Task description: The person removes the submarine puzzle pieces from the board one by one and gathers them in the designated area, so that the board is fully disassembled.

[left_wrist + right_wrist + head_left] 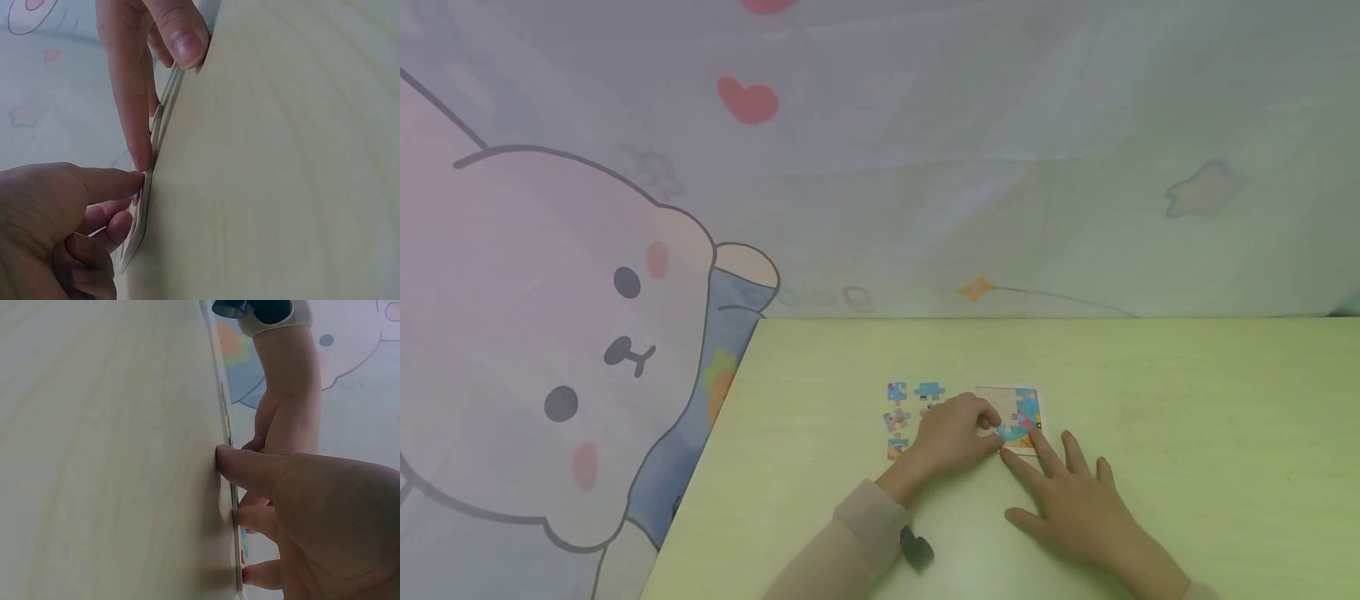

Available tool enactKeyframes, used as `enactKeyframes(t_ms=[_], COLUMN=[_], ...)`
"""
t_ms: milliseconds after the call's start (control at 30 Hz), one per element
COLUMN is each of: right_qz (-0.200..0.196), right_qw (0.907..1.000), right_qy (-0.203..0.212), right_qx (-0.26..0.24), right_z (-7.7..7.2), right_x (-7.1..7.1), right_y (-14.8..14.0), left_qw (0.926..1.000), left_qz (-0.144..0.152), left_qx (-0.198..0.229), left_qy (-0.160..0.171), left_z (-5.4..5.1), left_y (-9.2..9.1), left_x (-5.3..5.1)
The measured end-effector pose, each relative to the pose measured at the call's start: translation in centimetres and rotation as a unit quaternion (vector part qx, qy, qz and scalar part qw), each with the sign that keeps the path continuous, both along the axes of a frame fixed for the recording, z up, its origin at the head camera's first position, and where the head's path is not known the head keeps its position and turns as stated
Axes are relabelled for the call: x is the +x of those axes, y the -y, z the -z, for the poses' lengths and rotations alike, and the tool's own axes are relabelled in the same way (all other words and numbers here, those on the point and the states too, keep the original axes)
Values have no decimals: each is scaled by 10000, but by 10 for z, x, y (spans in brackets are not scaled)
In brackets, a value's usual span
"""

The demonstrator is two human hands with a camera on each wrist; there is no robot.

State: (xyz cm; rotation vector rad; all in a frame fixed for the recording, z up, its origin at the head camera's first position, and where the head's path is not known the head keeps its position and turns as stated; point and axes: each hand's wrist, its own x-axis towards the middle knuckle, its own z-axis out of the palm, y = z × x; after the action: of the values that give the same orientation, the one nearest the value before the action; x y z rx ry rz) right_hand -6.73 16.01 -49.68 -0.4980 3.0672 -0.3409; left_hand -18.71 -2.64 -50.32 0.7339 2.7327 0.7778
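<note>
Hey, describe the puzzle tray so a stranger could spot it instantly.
On the yellow-green table, find the left hand and right hand close together. There, right of the loose jigsaw pieces, sits the white-edged puzzle tray, set apart by colourful pieces fitted inside its rim.

Low in the head view, my left sleeve (pixel 823 558) is pale beige and ends in a thick cuff (pixel 871 510). Beside that cuff shows a small dark piece (pixel 916 550) with a notched outline. At the top of the right wrist view the cuff looks off-white, with a rounded dark-blue piece (pixel 273 309) against it. A sliver of my right sleeve (pixel 1201 592), also pale, shows at lower right of the head view. My fingers (pixel 128 94) are slender, the right thumbnail (pixel 187 47) short and rounded.
</note>
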Motion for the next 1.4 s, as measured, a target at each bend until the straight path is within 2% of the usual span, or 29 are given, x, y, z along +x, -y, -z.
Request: enactKeyframes(t_ms=[233,500,733,1000,1133,1400], right_qz=[0,-34,-75,-76,-76,-40], right_qw=[10000,10000,10000,10000,10000,10000], right_qy=[-30,-48,-38,4,5,33], right_qx=[15,15,44,-16,-19,-6], right_z=[3,4,3,5,6,8], right_x=[-1,-2,-2,-2,-2,-3], right_y=[-1,-2,-2,-3,-3,-4], left_qw=[9995,9978,9963,9934,9925,9920], left_qz=[-69,-148,-244,-581,-699,-861], left_qx=[309,645,820,968,978,899], left_qy=[66,-24,-7,221,223,205], left_z=[-1,0,-5,-15,-18,-18], left_y=[-1,0,6,28,43,70], left_x=[1,4,6,4,2,-4])
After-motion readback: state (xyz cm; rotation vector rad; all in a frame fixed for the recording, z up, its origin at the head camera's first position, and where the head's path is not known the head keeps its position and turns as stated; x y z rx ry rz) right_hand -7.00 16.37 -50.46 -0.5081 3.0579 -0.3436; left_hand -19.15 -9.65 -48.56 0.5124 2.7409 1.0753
